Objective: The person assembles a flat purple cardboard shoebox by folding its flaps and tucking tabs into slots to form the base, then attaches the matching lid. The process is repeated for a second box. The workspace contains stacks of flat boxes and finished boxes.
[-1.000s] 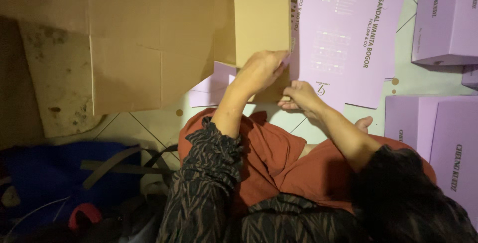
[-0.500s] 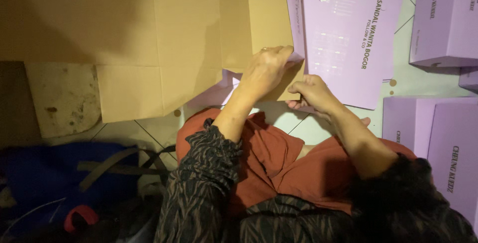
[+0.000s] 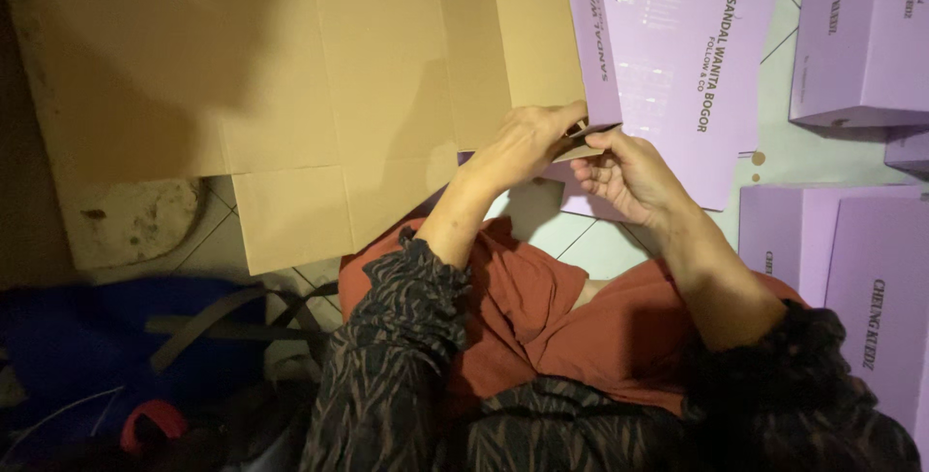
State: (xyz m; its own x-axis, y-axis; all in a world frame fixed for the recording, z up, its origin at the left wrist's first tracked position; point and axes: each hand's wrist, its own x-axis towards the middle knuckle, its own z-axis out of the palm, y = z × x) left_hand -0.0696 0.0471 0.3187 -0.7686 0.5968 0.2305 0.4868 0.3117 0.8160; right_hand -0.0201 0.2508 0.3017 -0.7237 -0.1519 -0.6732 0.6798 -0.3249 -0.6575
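The left hand (image 3: 518, 148) is closed on the lower edge of a flat box blank (image 3: 542, 56), thumb and fingers pinching a small flap where the brown inside meets the lilac outside. The right hand (image 3: 624, 174) meets it just beside, fingers curled around the same flap from below. Both grips sit on one corner.

As a judgement, the folding is at an early stage: the blank lies almost wholly open and flat, no wall stands up, and only this one corner is being worked. All the panels remain to be raised and locked.

Nearest the camera are the person's patterned sleeves (image 3: 406, 337) and rust-red lap (image 3: 542, 308), with a dark blue bag (image 3: 116, 337) and its grey strap (image 3: 223, 322) at lower left on the tiled floor (image 3: 566, 240). A red loop (image 3: 145, 424) shows by the bag; what it belongs to I cannot tell.

Beyond the hands, the blank's brown panels (image 3: 290, 75) spread wide to the left, throwing shadow, and a stained patch of floor (image 3: 135, 221) sits under their edge. To the right, finished lilac boxes (image 3: 861, 37) stand at the top, and more (image 3: 842, 259) lie close to the right elbow. These crowd the right side, so the blank has little room to turn there; the lap and bag hem it in nearer.
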